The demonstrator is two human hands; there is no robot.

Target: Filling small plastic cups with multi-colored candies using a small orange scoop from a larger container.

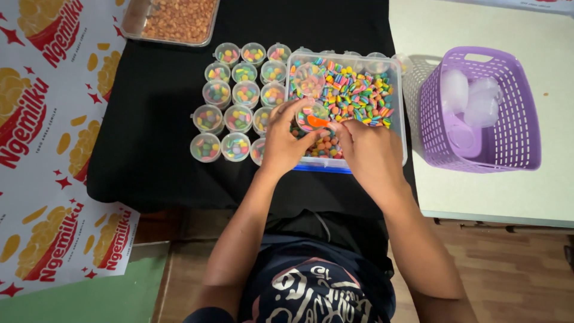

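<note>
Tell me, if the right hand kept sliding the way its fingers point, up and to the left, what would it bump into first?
Most likely the small clear cup held by the left hand over the candy box; the right hand already has its fingertips at that cup. Depth is hard to judge from above.

Rainbow-striped candies [359,96] fill a clear tub [399,90] with a blue base; an orange scoop [317,121]; black cloth [155,119]; a purple basket [514,119]; a red-and-yellow printed sheet [48,119].

Filled cups [238,90] left of candy tub [391,72], basket [514,113] right, tray [134,21] behind cups.
</note>
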